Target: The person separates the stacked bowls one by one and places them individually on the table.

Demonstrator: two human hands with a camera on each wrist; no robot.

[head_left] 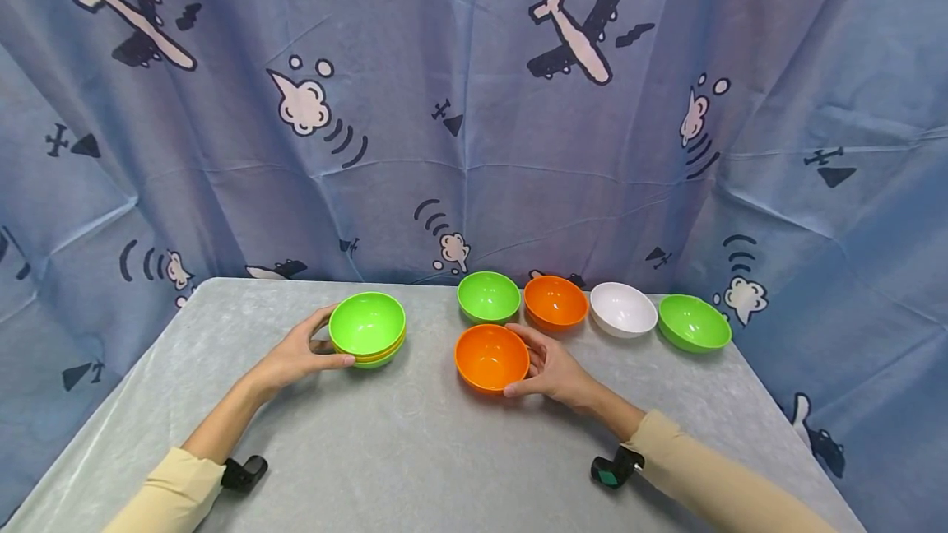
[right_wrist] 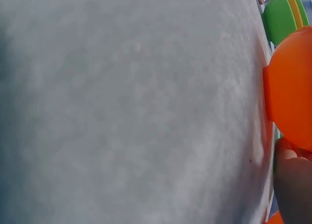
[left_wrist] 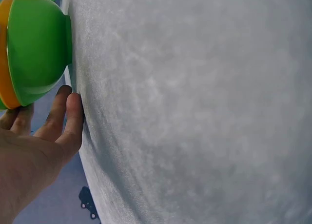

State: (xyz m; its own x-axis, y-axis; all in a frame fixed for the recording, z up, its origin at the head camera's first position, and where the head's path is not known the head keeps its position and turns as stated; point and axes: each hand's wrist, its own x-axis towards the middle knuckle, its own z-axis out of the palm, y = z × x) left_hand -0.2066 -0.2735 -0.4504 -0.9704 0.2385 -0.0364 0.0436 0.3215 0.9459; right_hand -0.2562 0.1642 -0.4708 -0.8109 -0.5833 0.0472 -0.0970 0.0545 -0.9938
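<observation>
At left on the table, a stack of nested bowls (head_left: 368,326) has a green bowl on top, a yellow-orange rim below it and a green bowl (left_wrist: 36,48) at the bottom. My left hand (head_left: 302,349) holds the stack from its left side, thumb in front and fingers behind. Near the middle stands an upright orange bowl (head_left: 492,359), looking unfilled. My right hand (head_left: 551,368) grips this bowl from the right, its thumb at the near side and fingers at the far side. In the right wrist view the orange bowl (right_wrist: 292,90) sits beside the thumb (right_wrist: 290,170).
Along the back edge stand a green bowl (head_left: 489,296), another orange bowl (head_left: 555,301), a white bowl (head_left: 624,308) and a green bowl (head_left: 694,322) at far right. A grey cloth covers the table (head_left: 415,467). Behind it hangs a blue curtain (head_left: 400,122) printed with planes.
</observation>
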